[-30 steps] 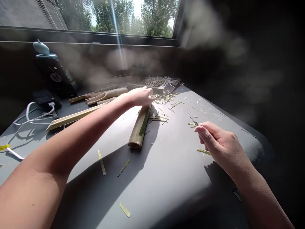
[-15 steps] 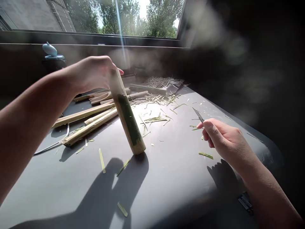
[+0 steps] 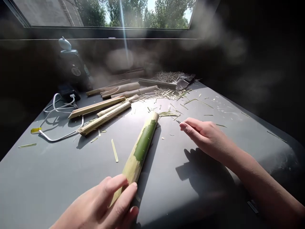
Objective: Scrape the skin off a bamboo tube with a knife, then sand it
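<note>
A partly peeled bamboo tube, with a patch of green skin left along its middle, slants away from me over the grey table. My left hand grips its near end, thumb and fingers around it. To the right of the tube, my right hand is closed on a small knife. Only a bit of the blade shows past the fingertips, and the handle is hidden in the hand. The blade is apart from the tube.
Several split bamboo pieces lie at the back left, beside a white cable. Green and pale shavings are scattered across the grey table, with a heap of thin slivers at the back. A window stands behind.
The bamboo tube has swung from standing tilted on the table to slanting toward me, with my left hand now low at its near end. My right hand has shifted slightly left with the knife.
</note>
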